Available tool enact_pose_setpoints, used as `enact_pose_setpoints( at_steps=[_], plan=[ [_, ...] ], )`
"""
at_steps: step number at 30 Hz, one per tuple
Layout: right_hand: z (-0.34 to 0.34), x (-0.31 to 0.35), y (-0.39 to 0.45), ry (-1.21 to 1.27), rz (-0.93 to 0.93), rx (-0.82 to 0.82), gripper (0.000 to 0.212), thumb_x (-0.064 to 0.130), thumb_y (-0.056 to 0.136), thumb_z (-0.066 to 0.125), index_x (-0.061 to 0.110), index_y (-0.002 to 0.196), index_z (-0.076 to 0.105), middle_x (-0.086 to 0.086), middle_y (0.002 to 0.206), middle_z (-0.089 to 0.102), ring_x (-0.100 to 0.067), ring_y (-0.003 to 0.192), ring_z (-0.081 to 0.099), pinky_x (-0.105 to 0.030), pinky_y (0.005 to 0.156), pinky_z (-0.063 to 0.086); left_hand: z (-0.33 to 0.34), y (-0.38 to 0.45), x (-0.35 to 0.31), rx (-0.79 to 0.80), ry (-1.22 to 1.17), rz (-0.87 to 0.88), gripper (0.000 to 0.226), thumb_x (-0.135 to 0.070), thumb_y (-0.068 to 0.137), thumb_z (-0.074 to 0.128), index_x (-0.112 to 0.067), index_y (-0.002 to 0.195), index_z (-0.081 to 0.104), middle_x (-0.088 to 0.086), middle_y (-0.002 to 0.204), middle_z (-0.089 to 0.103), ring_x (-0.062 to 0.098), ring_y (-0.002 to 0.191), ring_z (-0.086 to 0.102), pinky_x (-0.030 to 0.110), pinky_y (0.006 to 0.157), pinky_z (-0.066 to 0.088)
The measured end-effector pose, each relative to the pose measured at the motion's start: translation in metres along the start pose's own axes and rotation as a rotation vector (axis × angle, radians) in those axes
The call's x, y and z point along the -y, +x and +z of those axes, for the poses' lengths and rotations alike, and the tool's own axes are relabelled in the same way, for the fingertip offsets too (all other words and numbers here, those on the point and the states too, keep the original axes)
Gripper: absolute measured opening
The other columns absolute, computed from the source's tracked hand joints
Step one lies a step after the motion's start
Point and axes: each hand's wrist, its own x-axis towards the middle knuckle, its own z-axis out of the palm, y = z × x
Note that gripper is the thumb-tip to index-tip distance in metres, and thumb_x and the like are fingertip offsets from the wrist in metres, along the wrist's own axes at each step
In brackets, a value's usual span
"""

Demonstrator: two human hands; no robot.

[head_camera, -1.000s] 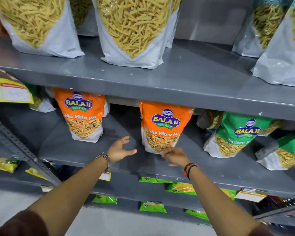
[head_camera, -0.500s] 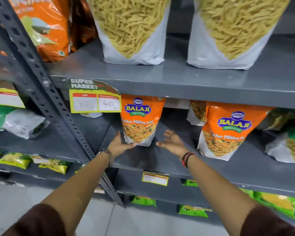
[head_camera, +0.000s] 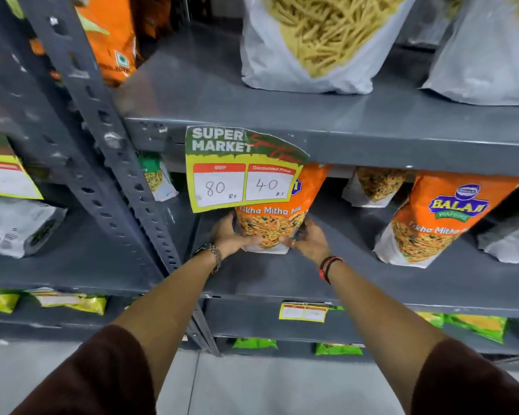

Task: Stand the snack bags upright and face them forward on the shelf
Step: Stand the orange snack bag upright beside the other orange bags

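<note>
1. Half a second ago both hands hovered open and just short of the orange snack bag [head_camera: 271,223]; now they have closed in on it.
2. The left hand [head_camera: 229,236] clasps the bag's lower left side, and the right hand [head_camera: 307,241] presses against its lower right, so the bag sits squeezed between the two palms.
3. The bag stands on the grey middle shelf [head_camera: 282,277], its printed front facing outward, roughly upright; its top is hidden behind the price sign [head_camera: 241,169] hanging from the shelf above, so any lean is hard to judge.
4. The view has drawn closer and shifted left since the earlier frame.
5. A second orange bag [head_camera: 441,220] stands to the right on the same shelf, tilted, well apart from the hands.
</note>
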Motion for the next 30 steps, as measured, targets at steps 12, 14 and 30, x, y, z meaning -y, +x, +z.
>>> enact_pose_setpoints(
  at_steps=[12,14,30],
  plan=[
    [0.001,-0.012,-0.015,-0.025,0.006,0.020,0.070,0.019,0.072,0.077,0.011,0.132,0.043,-0.010,0.135,0.056,-0.030,0.124,0.053,-0.050,0.106,0.043,0.003,-0.021,0.005,0.015,-0.071,0.007,0.085,-0.027,0.051,0.089,-0.010,0.125,0.048,0.013,0.130,0.059,0.027,0.118,0.057,0.046,0.099,0.048],
    [-0.002,-0.015,-0.017,-0.079,-0.032,0.014,0.072,0.021,0.074,0.076,0.013,0.135,0.039,-0.007,0.140,0.052,-0.026,0.129,0.048,-0.045,0.109,0.040,0.006,-0.024,0.008,0.007,-0.033,-0.016,0.081,-0.026,0.055,0.087,-0.008,0.122,0.046,0.014,0.130,0.057,0.028,0.119,0.055,0.047,0.100,0.046],
    [-0.229,-0.126,-0.095,-0.271,-0.140,-0.533,0.043,0.029,0.077,0.071,0.011,0.111,0.052,-0.009,0.108,0.061,-0.031,0.102,0.058,-0.034,0.076,0.044,0.160,-0.099,-0.040,-0.155,-0.211,-0.016,0.031,-0.002,0.074,0.072,-0.005,0.102,0.059,0.001,0.083,0.062,0.022,0.089,0.060,0.020,0.081,0.051]
  ],
)
